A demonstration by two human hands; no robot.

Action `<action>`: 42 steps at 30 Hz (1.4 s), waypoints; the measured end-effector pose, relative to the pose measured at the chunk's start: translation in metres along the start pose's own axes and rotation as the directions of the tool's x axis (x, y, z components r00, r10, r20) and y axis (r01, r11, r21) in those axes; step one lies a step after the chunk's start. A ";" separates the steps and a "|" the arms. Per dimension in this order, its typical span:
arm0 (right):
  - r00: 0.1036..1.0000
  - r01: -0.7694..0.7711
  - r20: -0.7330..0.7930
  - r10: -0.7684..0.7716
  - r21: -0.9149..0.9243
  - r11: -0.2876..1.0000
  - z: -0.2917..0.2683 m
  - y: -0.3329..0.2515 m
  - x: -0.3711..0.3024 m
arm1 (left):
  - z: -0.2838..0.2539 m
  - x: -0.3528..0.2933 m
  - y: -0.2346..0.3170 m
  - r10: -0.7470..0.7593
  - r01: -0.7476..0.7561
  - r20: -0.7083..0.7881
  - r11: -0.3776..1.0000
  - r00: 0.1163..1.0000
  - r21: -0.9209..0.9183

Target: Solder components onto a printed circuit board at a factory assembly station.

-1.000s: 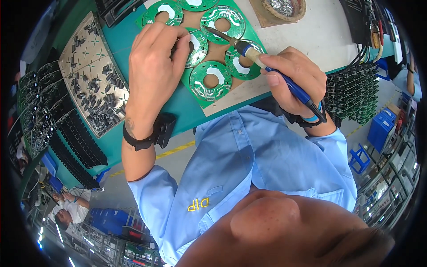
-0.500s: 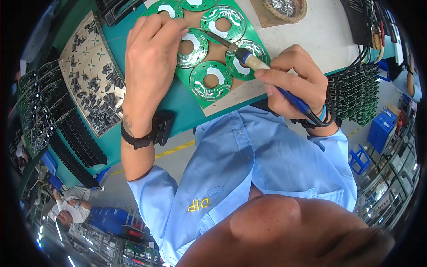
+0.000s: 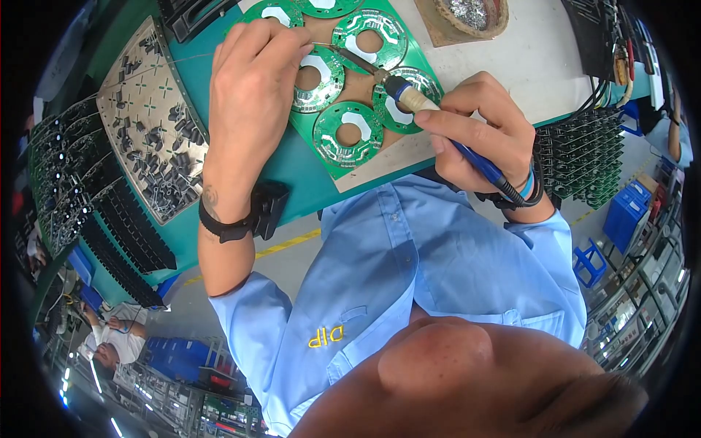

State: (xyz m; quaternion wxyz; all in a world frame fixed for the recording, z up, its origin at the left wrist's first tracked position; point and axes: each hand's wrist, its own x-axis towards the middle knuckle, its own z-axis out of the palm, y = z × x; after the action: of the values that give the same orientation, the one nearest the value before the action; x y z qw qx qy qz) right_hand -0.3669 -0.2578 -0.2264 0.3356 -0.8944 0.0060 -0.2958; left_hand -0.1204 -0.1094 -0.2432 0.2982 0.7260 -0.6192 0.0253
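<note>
My right hand point(image 3: 485, 135) is closed around a soldering iron point(image 3: 416, 100) with a blue and cream handle. The iron's tip points up and left over a green panel of round circuit boards point(image 3: 348, 153), each with a hole in the middle. My left hand point(image 3: 252, 109) pinches a thin solder wire point(image 3: 321, 44), whose end meets or nearly meets the iron's tip above the upper boards. More of this wire trails off to the left behind the hand. Part of the panel is hidden under my left fingers.
Left of the panel lies a pale tray point(image 3: 135, 109) with many small black components. Green boards with black strips point(image 3: 135, 219) stand at the far left. A round pot of metal scraps point(image 3: 475, 13) sits at the back. Stacked green boards point(image 3: 580, 157) are at the right.
The board panel has shifted slightly right and down. My left hand has moved a little right with the wire; my right hand and the iron have moved slightly left.
</note>
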 end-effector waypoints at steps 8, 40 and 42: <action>1.000 -0.007 -0.007 0.007 -0.024 1.000 0.002 -0.002 -0.001 | -0.001 0.001 0.001 -0.003 0.003 0.013 1.000 1.000 -0.007; 0.990 -0.073 -0.114 0.083 0.086 0.994 -0.011 0.000 -0.008 | -0.009 0.007 0.008 -0.148 0.157 0.058 0.968 0.987 -0.195; 0.991 -0.110 -0.063 0.115 0.070 0.991 -0.012 -0.002 -0.010 | -0.008 0.008 0.008 -0.113 0.122 0.058 0.975 0.992 -0.188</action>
State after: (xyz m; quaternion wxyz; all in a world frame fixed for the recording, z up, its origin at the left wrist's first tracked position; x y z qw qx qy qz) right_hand -0.3817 -0.2617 -0.2234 0.3806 -0.8706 0.0580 -0.3063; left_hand -0.1238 -0.1133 -0.2304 0.3526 0.7298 -0.5817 -0.0689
